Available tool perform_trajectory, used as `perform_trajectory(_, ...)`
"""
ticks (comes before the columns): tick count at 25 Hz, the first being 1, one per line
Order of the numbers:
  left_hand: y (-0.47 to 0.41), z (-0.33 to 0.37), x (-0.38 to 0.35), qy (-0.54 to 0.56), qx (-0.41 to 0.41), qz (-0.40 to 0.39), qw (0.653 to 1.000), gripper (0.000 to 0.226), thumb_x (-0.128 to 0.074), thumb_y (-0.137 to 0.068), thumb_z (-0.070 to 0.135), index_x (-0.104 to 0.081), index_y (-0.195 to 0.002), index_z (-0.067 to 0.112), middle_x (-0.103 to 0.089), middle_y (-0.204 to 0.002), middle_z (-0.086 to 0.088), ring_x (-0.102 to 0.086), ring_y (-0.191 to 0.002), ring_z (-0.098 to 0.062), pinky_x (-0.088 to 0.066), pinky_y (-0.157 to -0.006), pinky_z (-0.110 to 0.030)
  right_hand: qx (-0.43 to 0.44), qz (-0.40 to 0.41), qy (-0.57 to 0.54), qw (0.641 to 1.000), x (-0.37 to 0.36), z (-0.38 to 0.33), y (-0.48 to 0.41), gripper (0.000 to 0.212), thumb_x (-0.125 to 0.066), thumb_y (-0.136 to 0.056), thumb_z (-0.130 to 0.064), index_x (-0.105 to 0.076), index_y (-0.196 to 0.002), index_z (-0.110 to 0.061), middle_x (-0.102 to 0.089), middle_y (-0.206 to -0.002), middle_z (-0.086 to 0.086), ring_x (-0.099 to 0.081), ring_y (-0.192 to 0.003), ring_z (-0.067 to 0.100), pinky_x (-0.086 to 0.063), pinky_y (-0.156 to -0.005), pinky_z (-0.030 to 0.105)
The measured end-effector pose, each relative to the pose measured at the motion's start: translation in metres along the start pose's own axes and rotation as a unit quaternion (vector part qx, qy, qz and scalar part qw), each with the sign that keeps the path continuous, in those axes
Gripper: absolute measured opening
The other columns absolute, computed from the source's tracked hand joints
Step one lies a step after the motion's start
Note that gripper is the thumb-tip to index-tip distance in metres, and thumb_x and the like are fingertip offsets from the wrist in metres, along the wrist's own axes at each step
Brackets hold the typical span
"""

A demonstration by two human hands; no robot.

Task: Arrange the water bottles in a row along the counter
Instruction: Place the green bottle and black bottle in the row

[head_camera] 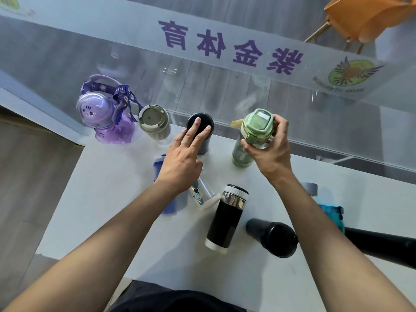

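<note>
Along the far edge of the white counter point(108, 221) stand a purple cartoon bottle point(105, 118) with a strap, a grey-lidded tumbler point(154, 122), a dark bottle point(200, 131) and a green bottle point(252, 136). My left hand point(182, 158) rests two fingers on the dark bottle's lid, fingers apart. My right hand point(270, 152) grips the green bottle's lid. Lying nearer me are a blue bottle point(171, 199), a clear bottle point(202, 194), a black-and-white flask point(227, 217) and a black bottle point(272, 237).
A glass panel point(225, 75) with purple lettering runs behind the row. A teal bottle point(333, 215), a grey cap point(311, 188) and a long black bottle point(382, 246) sit at the right. An orange chair point(360, 19) shows beyond the glass.
</note>
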State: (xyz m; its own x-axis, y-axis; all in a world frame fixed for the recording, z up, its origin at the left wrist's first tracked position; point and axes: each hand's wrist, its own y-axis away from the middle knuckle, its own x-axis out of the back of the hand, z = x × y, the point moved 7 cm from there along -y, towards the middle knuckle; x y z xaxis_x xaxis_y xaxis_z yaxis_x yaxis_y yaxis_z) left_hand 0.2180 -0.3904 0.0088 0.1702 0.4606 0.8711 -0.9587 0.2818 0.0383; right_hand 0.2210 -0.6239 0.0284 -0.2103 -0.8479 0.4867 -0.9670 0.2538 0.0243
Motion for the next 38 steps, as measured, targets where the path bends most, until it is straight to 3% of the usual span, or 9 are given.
perform_trajectory(6, -0.001, -0.003, -0.005, -0.003, 0.003, -0.016, 1.000, 0.095, -0.051, -0.071, 0.010, -0.016, -0.154, 0.039, -0.001, -0.166, 0.014, -0.020, -0.147, -0.025, -0.027, -0.117, -0.045, 0.012, -0.031, -0.025, 0.999, -0.014, 0.002, 0.004, 0.079, -0.088, -0.070, -0.031, -0.040, -0.133, -0.034, -0.061, -0.128, -0.005, -0.066, -0.112, 0.021, -0.058, -0.092, 0.046)
perform_trajectory(12, -0.001, -0.004, -0.003, 0.003, -0.001, -0.021, 1.000, 0.095, -0.049, -0.071, 0.010, -0.015, -0.154, 0.040, 0.000, -0.166, 0.015, -0.018, -0.148, -0.025, -0.027, -0.117, -0.046, 0.036, -0.028, 0.016, 0.999, -0.011, 0.003, 0.009, 0.078, -0.087, -0.072, -0.027, -0.039, -0.134, -0.029, -0.060, -0.127, -0.006, -0.063, -0.112, 0.019, -0.056, -0.094, 0.046)
perform_trajectory(19, -0.001, -0.004, -0.005, -0.010, -0.016, -0.020, 1.000, 0.093, -0.045, -0.069, 0.015, -0.016, -0.155, 0.038, -0.001, -0.166, 0.013, -0.028, -0.141, -0.028, -0.031, -0.113, -0.045, 0.006, -0.001, 0.005, 1.000, -0.006, 0.006, 0.010, 0.075, -0.086, -0.074, -0.030, -0.039, -0.132, -0.031, -0.060, -0.125, -0.012, -0.066, -0.109, 0.016, -0.056, -0.093, 0.046)
perform_trajectory(26, -0.007, 0.002, 0.006, -0.055, -0.025, -0.002, 0.998, 0.081, -0.045, -0.073, 0.019, -0.032, -0.152, 0.027, -0.019, -0.165, -0.001, -0.034, -0.134, -0.038, -0.034, -0.110, -0.048, -0.021, 0.019, 0.067, 0.997, 0.001, 0.008, 0.015, 0.076, -0.087, -0.067, -0.045, -0.043, -0.127, -0.029, -0.061, -0.124, -0.008, -0.066, -0.109, 0.018, -0.056, -0.093, 0.044)
perform_trajectory(30, -0.002, 0.008, 0.013, -0.067, -0.052, 0.003, 0.996, 0.076, -0.046, -0.075, 0.021, -0.036, -0.150, 0.026, -0.024, -0.163, -0.003, -0.036, -0.135, -0.039, -0.036, -0.108, -0.052, -0.015, 0.013, 0.112, 0.994, 0.007, -0.002, 0.026, 0.083, -0.089, -0.071, -0.035, -0.043, -0.138, -0.019, -0.060, -0.132, 0.001, -0.061, -0.115, 0.016, -0.051, -0.098, 0.035)
perform_trajectory(34, 0.016, 0.011, 0.023, -0.071, -0.095, 0.014, 0.993, 0.070, -0.048, -0.077, 0.019, -0.042, -0.147, 0.022, -0.034, -0.158, -0.008, -0.040, -0.134, -0.039, -0.037, -0.108, -0.050, -0.029, 0.052, 0.137, 0.989, 0.022, -0.013, 0.050, 0.071, -0.081, -0.081, -0.031, -0.044, -0.141, -0.018, -0.059, -0.130, 0.002, -0.057, -0.113, 0.015, -0.045, -0.096, 0.028)
perform_trajectory(38, 0.040, 0.003, 0.024, -0.047, -0.114, 0.020, 0.992, 0.059, -0.048, -0.081, 0.022, -0.049, -0.140, 0.020, -0.041, -0.153, -0.010, -0.044, -0.130, -0.038, -0.040, -0.103, -0.051, -0.020, 0.085, 0.149, 0.985, 0.035, -0.025, 0.093, 0.053, -0.071, -0.090, -0.026, -0.051, -0.138, -0.015, -0.060, -0.130, 0.003, -0.058, -0.116, 0.017, -0.046, -0.101, 0.030)
